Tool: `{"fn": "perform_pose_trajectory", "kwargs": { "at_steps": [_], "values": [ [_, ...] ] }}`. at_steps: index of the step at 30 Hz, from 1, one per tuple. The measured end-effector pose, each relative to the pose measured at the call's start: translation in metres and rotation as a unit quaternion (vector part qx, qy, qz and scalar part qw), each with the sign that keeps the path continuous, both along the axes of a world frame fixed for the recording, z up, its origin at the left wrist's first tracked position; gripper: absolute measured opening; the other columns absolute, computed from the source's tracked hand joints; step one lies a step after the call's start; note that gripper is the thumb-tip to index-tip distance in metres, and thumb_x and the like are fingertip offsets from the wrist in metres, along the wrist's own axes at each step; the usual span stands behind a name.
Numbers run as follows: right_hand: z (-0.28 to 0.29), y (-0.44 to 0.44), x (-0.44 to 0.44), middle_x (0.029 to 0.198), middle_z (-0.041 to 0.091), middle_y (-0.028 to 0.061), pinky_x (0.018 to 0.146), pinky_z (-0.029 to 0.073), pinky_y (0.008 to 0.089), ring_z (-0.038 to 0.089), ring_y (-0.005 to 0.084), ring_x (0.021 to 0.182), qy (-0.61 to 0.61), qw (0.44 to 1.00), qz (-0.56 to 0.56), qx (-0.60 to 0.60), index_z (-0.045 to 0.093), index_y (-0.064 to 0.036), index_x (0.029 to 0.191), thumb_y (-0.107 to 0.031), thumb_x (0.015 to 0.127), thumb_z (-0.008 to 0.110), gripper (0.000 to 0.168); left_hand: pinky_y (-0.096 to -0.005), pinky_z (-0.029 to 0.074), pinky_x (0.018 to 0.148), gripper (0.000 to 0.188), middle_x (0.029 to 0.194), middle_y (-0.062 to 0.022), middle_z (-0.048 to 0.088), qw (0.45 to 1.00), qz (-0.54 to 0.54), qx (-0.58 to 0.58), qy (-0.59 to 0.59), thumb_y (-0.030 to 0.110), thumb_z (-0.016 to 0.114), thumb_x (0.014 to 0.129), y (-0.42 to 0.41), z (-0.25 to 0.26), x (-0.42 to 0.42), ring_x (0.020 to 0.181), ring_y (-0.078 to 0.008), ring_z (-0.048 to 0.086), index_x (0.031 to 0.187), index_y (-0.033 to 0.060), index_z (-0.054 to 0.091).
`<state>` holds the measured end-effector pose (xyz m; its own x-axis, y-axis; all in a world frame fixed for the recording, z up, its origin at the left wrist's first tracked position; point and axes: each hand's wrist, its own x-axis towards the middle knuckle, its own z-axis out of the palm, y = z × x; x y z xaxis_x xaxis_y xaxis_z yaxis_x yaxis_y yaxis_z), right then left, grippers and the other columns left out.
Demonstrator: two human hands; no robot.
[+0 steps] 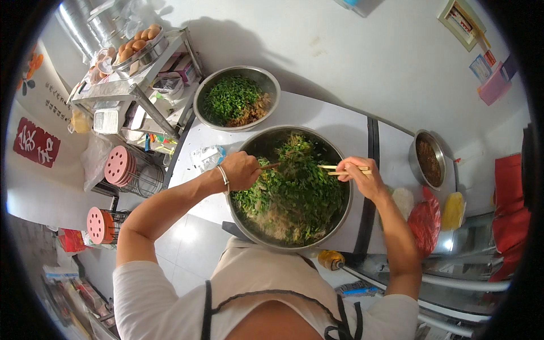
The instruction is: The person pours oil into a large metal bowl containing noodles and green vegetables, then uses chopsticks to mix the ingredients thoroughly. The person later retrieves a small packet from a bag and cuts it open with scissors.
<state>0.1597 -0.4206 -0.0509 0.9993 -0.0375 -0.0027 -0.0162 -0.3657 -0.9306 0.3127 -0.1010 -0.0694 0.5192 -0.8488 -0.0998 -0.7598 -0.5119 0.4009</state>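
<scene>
A large metal bowl (349, 199) stands before me, full of chopped green herbs mixed with pale, stringy filling (272, 216). Over its left side my left hand (241, 170), with a bracelet at the wrist, is closed on a brown stick-like utensil (269, 166) whose far end reaches the greens. At the right rim, my right hand (362, 175) grips a pair of light wooden chopsticks (329, 170), their tips over the mixture. Behind stands a smaller metal bowl (199, 102) holding chopped greens and brown crumbly filling. A blue-and-white plastic packet (207, 157) lies left of the large bowl.
At the right, a metal bowl (444, 157) holds dark brown stuff, near red (425, 223) and yellow plastic bags (452, 211). A metal shelf rack (151, 108) with a pan of brown eggs (140, 43) stands at left. An oil bottle (330, 259) is by the table's front edge.
</scene>
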Motion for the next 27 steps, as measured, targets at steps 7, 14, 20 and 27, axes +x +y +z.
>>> {"fn": "perform_pose_trajectory", "kwargs": {
  "at_steps": [7, 14, 20, 27],
  "values": [
    [-0.041, -0.02, 0.059, 0.081, 0.068, 0.0081, 0.063, 0.054, 0.0286, 0.065, 0.0139, 0.07, -0.031, 0.996, -0.026, -0.077, 0.065, -0.003, 0.092, -0.022, 0.096, 0.049, 0.026, -0.0445, 0.052, 0.06, 0.026, 0.066, -0.0189, 0.064, 0.984, 0.06, 0.149, -0.08, 0.022, 0.054, 0.088, -0.013, -0.008, 0.017, 0.062, -0.036, 0.064, 0.075, 0.0042, 0.066],
    [-0.032, 0.004, 0.066, 0.08, 0.067, 0.0081, 0.065, 0.054, 0.0297, 0.064, 0.015, 0.071, 0.005, 0.99, 0.106, -0.088, 0.066, -0.002, 0.093, -0.02, 0.097, 0.047, 0.027, -0.0454, 0.053, 0.059, 0.02, 0.066, -0.0197, 0.064, 0.985, 0.009, 0.163, -0.053, 0.02, 0.056, 0.083, -0.03, -0.035, 0.027, 0.067, -0.0357, 0.066, 0.078, 0.0048, 0.068],
    [0.019, -0.014, -0.004, 0.075, 0.065, 0.0076, 0.057, 0.049, 0.0288, 0.059, 0.0132, 0.062, -0.077, 0.989, 0.108, -0.072, 0.067, -0.002, 0.091, -0.017, 0.097, 0.047, 0.026, -0.0424, 0.051, 0.051, 0.019, 0.061, -0.015, 0.063, 0.997, -0.063, 0.012, -0.046, 0.019, 0.057, 0.085, 0.022, 0.011, 0.006, 0.057, -0.0311, 0.065, 0.078, 0.0053, 0.067],
    [-0.062, -0.023, 0.052, 0.08, 0.067, 0.0073, 0.066, 0.053, 0.0277, 0.065, 0.0132, 0.071, 0.014, 0.997, -0.062, -0.054, 0.067, -0.002, 0.096, -0.017, 0.096, 0.049, 0.024, -0.0435, 0.052, 0.058, 0.023, 0.062, -0.0165, 0.063, 0.988, 0.041, 0.125, -0.077, 0.016, 0.055, 0.084, -0.041, -0.046, 0.045, 0.06, -0.0377, 0.063, 0.072, 0.0006, 0.065]
  ]
}}
